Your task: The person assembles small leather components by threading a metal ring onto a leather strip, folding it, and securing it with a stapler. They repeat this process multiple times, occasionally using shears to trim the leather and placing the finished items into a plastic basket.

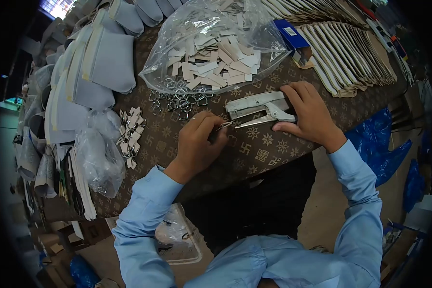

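Note:
My right hand (308, 111) is wrapped around the rear of a silver stapler (257, 104), whose jaws point left. Close to the jaw tips, my left hand (200, 140) pinches a small metal ring (224, 126); whether a tab is folded through it is hard to make out. Loose metal rings (183, 100) lie in a pile beyond my left hand. Farther back, an open clear plastic bag (153, 60) holds many small pale strips (221, 65). Left of my left hand sits a heap of pale tabs with metal rings (131, 134).
Grey-blue pouch-like pieces (109, 57) stand in rows along the left. A crumpled clear bag (101, 156) lies beside them. A blue box (293, 38) and a row of folded cream-and-brown pieces (343, 57) are at the back right. The patterned table's front edge runs near my lap.

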Action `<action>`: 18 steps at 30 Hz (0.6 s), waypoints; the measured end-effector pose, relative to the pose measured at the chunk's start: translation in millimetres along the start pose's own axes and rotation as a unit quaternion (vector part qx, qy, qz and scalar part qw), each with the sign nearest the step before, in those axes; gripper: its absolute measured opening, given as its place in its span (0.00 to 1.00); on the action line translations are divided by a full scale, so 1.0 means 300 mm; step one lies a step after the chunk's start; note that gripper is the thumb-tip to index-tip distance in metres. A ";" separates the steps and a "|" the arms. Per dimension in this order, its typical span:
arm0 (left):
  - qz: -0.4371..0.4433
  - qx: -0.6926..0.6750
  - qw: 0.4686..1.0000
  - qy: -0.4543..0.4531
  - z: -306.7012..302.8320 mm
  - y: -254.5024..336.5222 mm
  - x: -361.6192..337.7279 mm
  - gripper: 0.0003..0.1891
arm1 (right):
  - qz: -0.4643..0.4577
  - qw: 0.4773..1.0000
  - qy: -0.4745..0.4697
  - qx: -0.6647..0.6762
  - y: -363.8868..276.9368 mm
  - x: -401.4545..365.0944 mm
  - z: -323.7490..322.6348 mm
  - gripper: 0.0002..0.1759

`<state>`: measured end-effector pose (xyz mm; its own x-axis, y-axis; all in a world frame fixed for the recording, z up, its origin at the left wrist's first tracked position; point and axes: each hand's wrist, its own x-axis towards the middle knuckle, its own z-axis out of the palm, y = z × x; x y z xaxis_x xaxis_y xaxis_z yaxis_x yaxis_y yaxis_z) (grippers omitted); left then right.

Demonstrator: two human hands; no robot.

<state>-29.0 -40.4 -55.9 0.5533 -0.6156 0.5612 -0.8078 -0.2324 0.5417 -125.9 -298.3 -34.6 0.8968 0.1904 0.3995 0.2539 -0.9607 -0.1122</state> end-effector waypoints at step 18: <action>-0.024 0.004 1.000 0.010 0.022 0.011 0.012 0.08 | -0.020 1.000 0.015 -0.007 0.009 0.021 0.012 0.43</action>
<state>-31.0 -48.3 -56.0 0.5945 -0.5890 0.5473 -0.7825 -0.2673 0.5623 -118.3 -299.0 -35.7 0.8748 0.2220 0.4307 0.2831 -0.9555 -0.0827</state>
